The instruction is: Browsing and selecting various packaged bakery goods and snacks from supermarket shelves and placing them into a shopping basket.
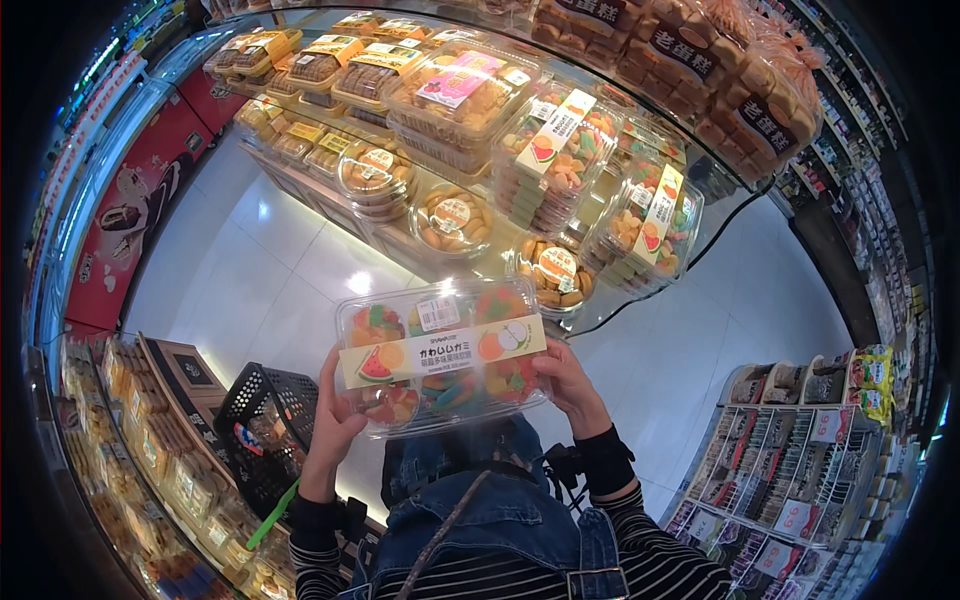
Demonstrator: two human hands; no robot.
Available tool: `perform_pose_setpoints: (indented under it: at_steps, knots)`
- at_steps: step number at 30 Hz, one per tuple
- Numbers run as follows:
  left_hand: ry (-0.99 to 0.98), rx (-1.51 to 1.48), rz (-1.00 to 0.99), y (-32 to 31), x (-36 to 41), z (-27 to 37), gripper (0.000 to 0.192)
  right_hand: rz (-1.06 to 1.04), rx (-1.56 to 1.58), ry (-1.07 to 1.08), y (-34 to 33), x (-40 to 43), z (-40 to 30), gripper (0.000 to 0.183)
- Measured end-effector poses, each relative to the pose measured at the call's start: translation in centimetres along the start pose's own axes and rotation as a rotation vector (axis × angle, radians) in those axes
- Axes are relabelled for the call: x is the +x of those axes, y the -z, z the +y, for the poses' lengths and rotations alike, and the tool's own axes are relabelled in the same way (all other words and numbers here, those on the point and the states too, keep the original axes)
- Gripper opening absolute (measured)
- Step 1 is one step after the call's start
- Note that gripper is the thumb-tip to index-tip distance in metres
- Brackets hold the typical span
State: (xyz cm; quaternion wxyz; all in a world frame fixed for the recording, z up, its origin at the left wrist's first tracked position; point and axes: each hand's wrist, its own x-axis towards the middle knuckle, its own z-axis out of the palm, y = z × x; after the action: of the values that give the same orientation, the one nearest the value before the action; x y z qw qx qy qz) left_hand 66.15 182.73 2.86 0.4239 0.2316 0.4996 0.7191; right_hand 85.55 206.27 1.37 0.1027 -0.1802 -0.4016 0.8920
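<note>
Both hands hold a clear plastic box of colourful gummy candy (444,401) with a cream paper band bearing fruit pictures, in front of my body. My left hand (335,416) grips its left end, thumb at the lower edge. My right hand (566,379) grips the right end, thumb over the rim. Beyond it, stacks of similar candy boxes (555,161) and more candy boxes (649,225) stand on a display, beside round tubs of cookies (452,217).
A black shopping basket (259,442) with a green handle (272,517) and packaged goods in it is at lower left, by a pastry shelf (176,457). A wire rack of packets (776,465) stands at right. Bagged cakes (675,52) top the glass shelf. A black cable (701,251) hangs beside the display.
</note>
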Motion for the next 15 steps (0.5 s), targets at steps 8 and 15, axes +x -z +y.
perform_pose_setpoints:
  at_steps: [8, 15]
  knots:
    - [0.29, -0.088, -0.18, 1.0, 6.6, 2.9, 0.049, 0.119, 0.065, 0.125, 0.1, 2.1, -1.5, 0.056]
    - [0.397, -0.097, -0.276, 2.5, 12.3, 4.8, 0.054, 0.158, -0.014, 0.138, 0.3, 5.9, -4.0, 0.057]
